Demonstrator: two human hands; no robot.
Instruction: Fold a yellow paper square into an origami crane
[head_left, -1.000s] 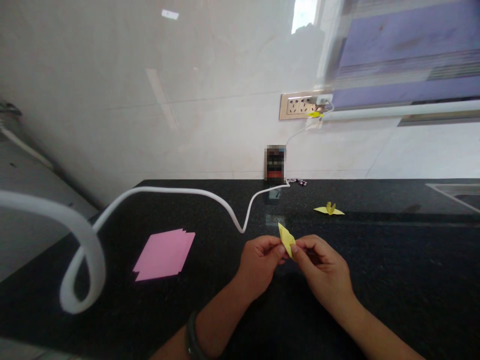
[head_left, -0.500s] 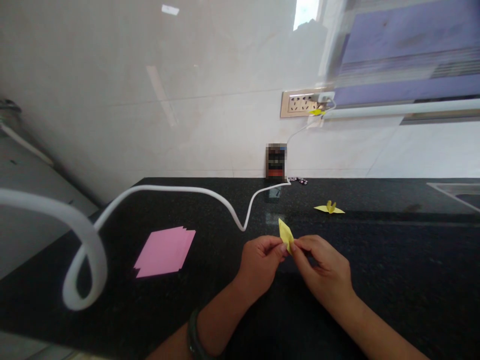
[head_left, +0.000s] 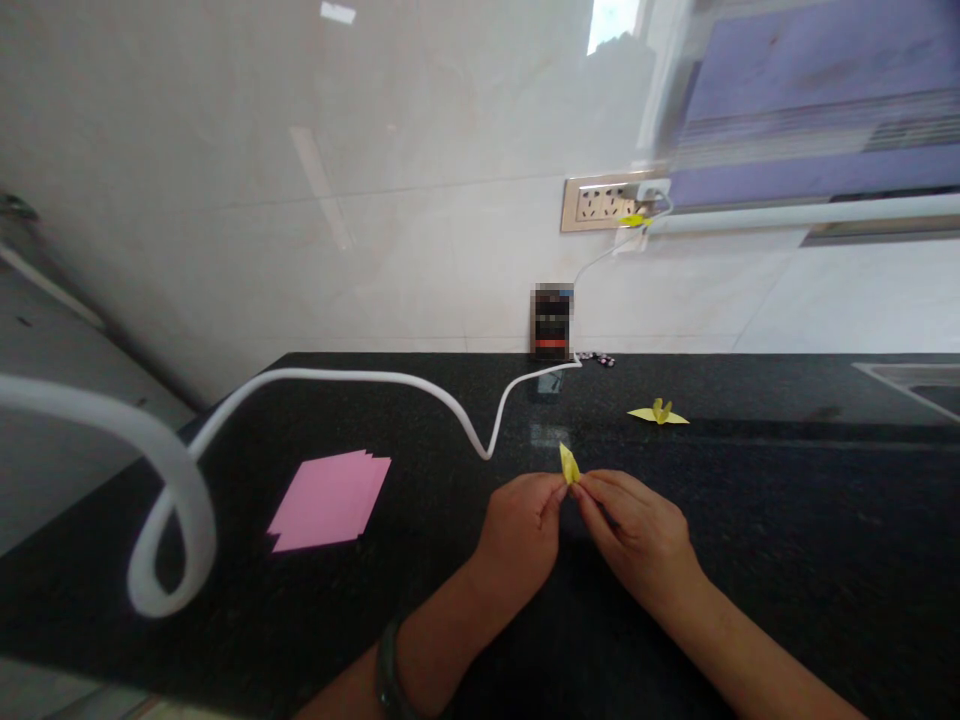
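Both my hands meet over the black counter [head_left: 787, 520], pinching a small folded yellow paper [head_left: 568, 464] between them. My left hand [head_left: 521, 530] grips it from the left with thumb and forefinger closed; a dark band sits on that wrist. My right hand [head_left: 637, 535] pinches it from the right. Only the pointed tip of the paper shows above the fingers. A finished yellow paper figure [head_left: 658, 413] lies on the counter further back to the right.
A stack of pink paper squares [head_left: 330, 498] lies left of my hands. A white cable [head_left: 390, 382] loops across the counter to a blurred device [head_left: 552, 322] against the wall, below a wall socket [head_left: 604, 203]. A sink edge [head_left: 911, 375] shows at far right.
The yellow paper now sticks out less above my fingers and looks narrower. Both hands have shifted slightly up and closer together.
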